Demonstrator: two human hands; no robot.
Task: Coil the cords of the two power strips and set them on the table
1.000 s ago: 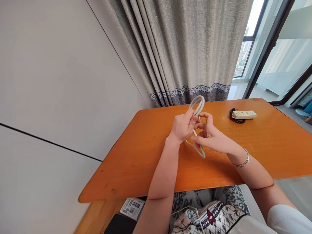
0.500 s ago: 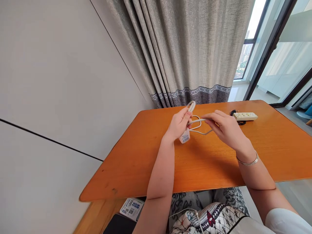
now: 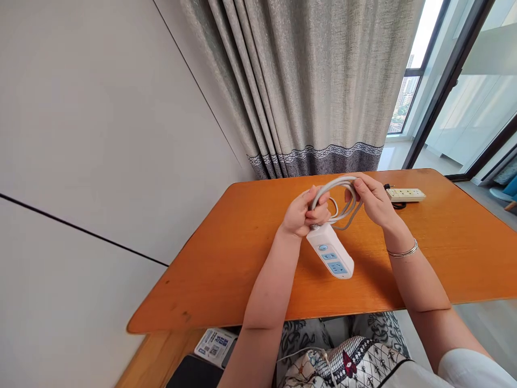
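Observation:
A white power strip with blue sockets hangs tilted above the table, its socket face toward me. Its pale grey cord is looped in a coil between my hands. My left hand is closed around the left side of the coil, close to where the cord enters the strip. On the other side, my right hand pinches the coil between thumb and fingers. A thin silver bracelet circles my right wrist.
On the orange-brown wooden table, a cream power strip with a black cord lies at the far right. A grey curtain hangs behind the table, and a pale wall stands at the left. Below the front edge is a printed box.
The white power strip has swung out below my left hand and now shows its socket face. More cord is gathered into loops, and my right hand has risen slightly to grip them.

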